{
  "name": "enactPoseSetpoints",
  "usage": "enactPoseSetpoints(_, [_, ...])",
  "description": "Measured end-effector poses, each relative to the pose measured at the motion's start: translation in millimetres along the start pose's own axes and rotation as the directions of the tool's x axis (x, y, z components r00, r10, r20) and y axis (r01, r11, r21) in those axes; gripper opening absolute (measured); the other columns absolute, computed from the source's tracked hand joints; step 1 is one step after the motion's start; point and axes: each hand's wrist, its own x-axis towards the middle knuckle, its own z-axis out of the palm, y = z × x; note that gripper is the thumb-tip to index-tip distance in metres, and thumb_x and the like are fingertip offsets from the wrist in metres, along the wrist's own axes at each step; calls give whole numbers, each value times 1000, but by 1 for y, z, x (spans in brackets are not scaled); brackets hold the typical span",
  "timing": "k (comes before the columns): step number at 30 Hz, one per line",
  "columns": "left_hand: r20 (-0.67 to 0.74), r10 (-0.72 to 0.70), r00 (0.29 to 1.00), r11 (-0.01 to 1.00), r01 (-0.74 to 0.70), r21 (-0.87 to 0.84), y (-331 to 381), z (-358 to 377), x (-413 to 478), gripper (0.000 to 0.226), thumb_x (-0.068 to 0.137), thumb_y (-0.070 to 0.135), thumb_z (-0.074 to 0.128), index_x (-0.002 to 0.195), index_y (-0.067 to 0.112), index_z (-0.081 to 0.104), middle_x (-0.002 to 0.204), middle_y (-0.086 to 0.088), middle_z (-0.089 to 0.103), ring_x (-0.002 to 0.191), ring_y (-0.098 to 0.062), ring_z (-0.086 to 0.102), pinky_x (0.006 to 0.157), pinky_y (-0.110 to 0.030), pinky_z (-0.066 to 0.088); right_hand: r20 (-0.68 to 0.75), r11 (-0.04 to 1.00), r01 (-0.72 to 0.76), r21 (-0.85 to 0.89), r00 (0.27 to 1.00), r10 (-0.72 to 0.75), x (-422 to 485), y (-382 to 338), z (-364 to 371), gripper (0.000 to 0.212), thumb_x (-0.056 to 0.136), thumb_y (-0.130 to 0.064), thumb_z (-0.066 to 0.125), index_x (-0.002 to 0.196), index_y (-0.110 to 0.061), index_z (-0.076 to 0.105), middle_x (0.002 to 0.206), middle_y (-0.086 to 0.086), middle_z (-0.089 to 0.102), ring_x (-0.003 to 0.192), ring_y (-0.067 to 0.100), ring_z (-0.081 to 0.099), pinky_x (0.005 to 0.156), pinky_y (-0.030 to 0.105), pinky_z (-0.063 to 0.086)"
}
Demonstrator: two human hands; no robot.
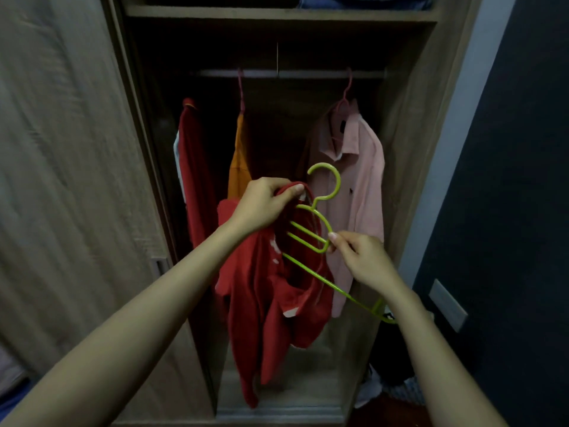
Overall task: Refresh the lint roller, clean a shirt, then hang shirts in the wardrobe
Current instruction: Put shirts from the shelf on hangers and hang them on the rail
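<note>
Fingers point(278, 184) of the person's left hand point(264, 204) are curling round the neckband of a red cotton shirt with small white markings point(271, 288), with the thumb pressing on the band from above, so this hand is grasping the fabric. The fingers of the right hand point(366, 260) are pinching a lime-green plastic hanger with several inner rungs point(311, 229) at the rounded end of those rungs. The hanger is tilting, its hook pointing up and its long lower bar slanting down to the right, passing behind the right wrist. Its left part is lying inside the shirt's neck opening, while the rest of the red shirt is hanging loose below both hands, in front of an open wood-grain wardrobe point(409, 118). Inside the wardrobe, a metal rail point(292, 73) is carrying three garments: a dark red one point(194, 167) at the left, an orange one point(238, 167) on a pink hanger beside it, and a pale pink collared shirt point(360, 167) on another pink hanger at the right, just behind the green hook. A shelf point(277, 13) above the rail is holding folded blue cloth point(363, 1). A sliding wardrobe door point(61, 149) is filling the left side. A dark wall with a pale switch plate point(448, 305) is standing at the right, and a heap of clothing point(388, 386) is lying on the floor below it.
</note>
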Motion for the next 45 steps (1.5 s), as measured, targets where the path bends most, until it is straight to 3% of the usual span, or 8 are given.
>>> enactPoseSetpoints(9, [168,378,910,852,-413,321,-10,-34,6,48,94,54,39,120,24,65,113,5,68,106,-13,59,96,-27,34,-176,991,34,132,984,-11,-2,13,-15,42,92,-50,47,67,-21,64,56,15,57,53,28,55,59,42,46])
enactPoseSetpoints(16, [-64,317,946,938,-303,170,-6,-14,7,36,87,54,49,102,30,72,76,8,53,74,-5,50,74,-41,41,-254,994,91,54,964,-74,9,13,-23,39,90,-53,49,71,-23,64,62,-3,64,59,17,62,59,42,49])
enactPoseSetpoints(23, [-278,181,943,983,-171,62,-9,-20,11,23,86,46,58,93,30,73,81,7,65,76,-4,58,81,-46,44,-685,965,57,-255,694,-222,-18,9,-1,17,91,-31,58,100,-16,60,100,2,59,96,16,53,84,34,39])
enactPoseSetpoints(27, [-324,154,933,988,-148,44,-13,-32,15,24,86,49,57,93,32,72,88,5,70,84,-9,64,85,-48,46,-627,988,-59,-144,778,-45,-48,25,60,22,87,-39,56,85,-17,57,88,-5,57,86,19,55,75,45,44])
enactPoseSetpoints(33, [-368,166,915,986,-153,64,-7,-46,6,17,89,39,62,94,28,73,89,15,66,88,-6,63,88,-41,43,-336,847,-479,231,778,531,-26,50,101,73,74,-49,72,131,-10,49,133,10,53,124,27,49,99,46,42])
enactPoseSetpoints(37, [-356,149,922,989,-141,49,-22,-63,-3,20,89,43,60,95,29,72,87,15,66,87,-5,63,85,-49,48,-239,855,-384,349,845,477,-7,66,86,22,83,-31,70,86,-9,70,80,11,71,77,16,61,76,37,51])
enactPoseSetpoints(42, [-391,129,911,991,-135,12,-49,-84,-19,9,91,27,63,94,25,71,88,20,64,85,0,62,81,-16,45,-193,849,-207,485,922,335,5,65,45,66,71,-59,66,77,6,67,68,10,65,69,8,52,62,26,40])
enactPoseSetpoints(45, [-398,117,910,993,-120,17,-63,-92,-27,13,91,29,63,94,41,65,88,18,64,86,0,61,81,-22,47,-167,830,-217,514,924,345,12,51,23,43,85,-35,64,75,6,67,60,-7,59,59,-1,49,53,20,38])
